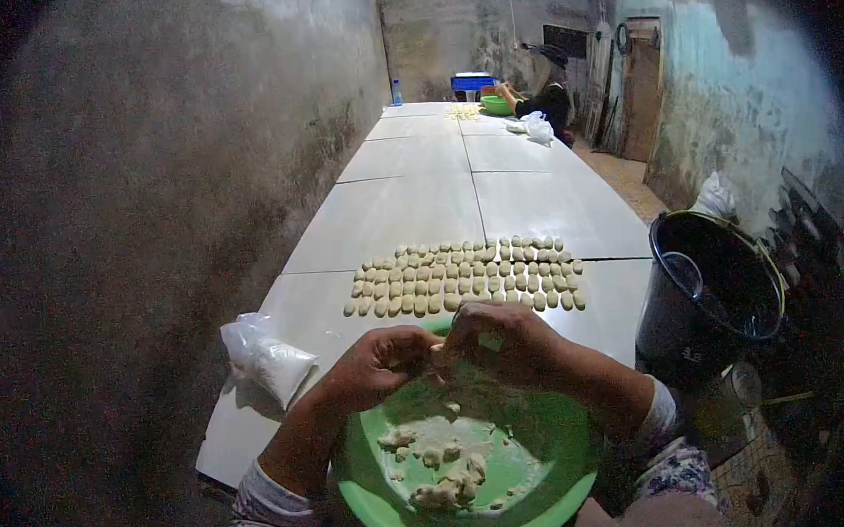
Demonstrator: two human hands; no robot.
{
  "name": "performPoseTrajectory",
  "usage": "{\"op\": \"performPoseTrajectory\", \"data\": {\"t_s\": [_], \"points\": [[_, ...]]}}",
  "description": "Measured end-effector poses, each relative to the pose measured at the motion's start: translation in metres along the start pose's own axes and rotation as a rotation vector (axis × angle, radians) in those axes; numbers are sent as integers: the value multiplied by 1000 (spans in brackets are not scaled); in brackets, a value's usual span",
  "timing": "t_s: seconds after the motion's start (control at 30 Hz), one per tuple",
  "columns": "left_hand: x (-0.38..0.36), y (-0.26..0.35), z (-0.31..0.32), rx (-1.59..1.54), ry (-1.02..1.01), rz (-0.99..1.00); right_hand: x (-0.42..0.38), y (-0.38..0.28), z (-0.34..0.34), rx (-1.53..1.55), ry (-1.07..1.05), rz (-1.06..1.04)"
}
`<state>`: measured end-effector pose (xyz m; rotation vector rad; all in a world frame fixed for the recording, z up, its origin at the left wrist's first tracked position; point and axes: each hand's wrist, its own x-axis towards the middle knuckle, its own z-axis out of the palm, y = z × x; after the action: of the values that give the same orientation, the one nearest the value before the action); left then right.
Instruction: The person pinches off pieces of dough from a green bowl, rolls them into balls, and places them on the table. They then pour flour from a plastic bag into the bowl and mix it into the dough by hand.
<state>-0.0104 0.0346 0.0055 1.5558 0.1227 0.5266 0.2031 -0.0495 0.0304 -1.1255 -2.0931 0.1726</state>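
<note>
My left hand (387,364) and my right hand (504,343) meet above a green basin (374,503), their fingers closed on a small piece of dough (437,349) between them. Inside the basin lie a larger lump of dough (450,489), loose bits and white flour. Just beyond my hands, rows of small oval dough pieces (464,278) cover part of the white tiled table (399,207).
A plastic bag of white powder (268,358) lies at the table's left edge. To the right stands a black bucket (681,315). At the far end another person (549,101) sits by a green bowl (497,105), a blue crate (472,84) and more dough pieces (463,112).
</note>
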Motion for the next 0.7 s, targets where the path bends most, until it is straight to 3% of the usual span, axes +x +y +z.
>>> {"op": "performPoseTrajectory", "data": {"t_s": [0.07,0.1,0.17,0.27,0.33,0.47,0.5,0.6,0.7], "points": [[-1,-2,-4,35,18,9,-2,2,4,289,-24,74],[-1,-2,-6,127,3,-24,-2,3,4,290,-23,75],[-1,0,-5,218,-12,-58,-3,3,4,184,-89,-32],[-1,4,4,310,51,-111,-2,-7,-2,125,-131,-3],[1,-3,6,301,4,-32,0,-5,-1,85,-114,-71],[0,-2,3,391,12,-100,-3,-22,-5,-37,-111,-152],[-1,1,4,408,-15,-83,-2,-26,-8,-31,-276,18],[-2,15,7,417,-51,-52,0,-31,-9,-91,-140,-148],[-3,15,6,383,-90,-33,0,-36,-8,-100,-94,-154]]}}
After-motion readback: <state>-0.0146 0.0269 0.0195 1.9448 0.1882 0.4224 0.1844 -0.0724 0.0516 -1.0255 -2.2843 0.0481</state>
